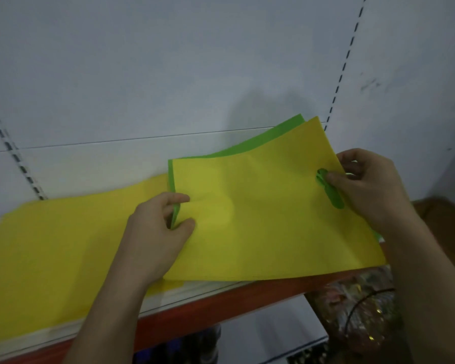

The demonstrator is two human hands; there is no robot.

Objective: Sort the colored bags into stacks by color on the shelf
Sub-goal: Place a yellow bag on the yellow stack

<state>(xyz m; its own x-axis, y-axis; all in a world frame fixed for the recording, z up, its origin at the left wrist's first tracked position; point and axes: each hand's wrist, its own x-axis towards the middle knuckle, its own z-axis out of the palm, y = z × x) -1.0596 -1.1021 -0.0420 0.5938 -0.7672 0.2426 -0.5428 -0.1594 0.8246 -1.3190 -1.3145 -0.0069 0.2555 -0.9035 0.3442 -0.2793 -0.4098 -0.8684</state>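
From the camera on my head, I look down at both my hands working at the shelf (pixel 208 308), whose red front edge runs slanting across the lower part of the view.

My left hand (pixel 158 227) is at the left edge of a yellow bag (pixel 260 219). Its fingers (pixel 176 198) are curled, with forefinger and thumb pinching that edge, and a sliver of green shows in the pinch.

My right hand (pixel 365 185) holds the bag's right end. The thumb presses down on top, just beside the oval handle cut-out, and the other fingers are curled behind the edge, so this hand is clamped on the yellow bag as well.

A green bag (pixel 273 137) lies directly under the yellow one. It shows as a strip along the far and left edges, through the handle cut-out, and as a small corner by my right wrist. I cannot tell whether my right fingers also grip the green one.

The pair sits over the right part of the shelf, tilted, with the near edge reaching past the red front.

To the left, a yellow stack (pixel 50 245) lies flat on the shelf, and the held bag's near left corner overlaps it.

Behind is a white back panel (pixel 168 74) with a slotted upright (pixel 344 61). Below the shelf on the right are shiny packets (pixel 360 311), too dim to make out.
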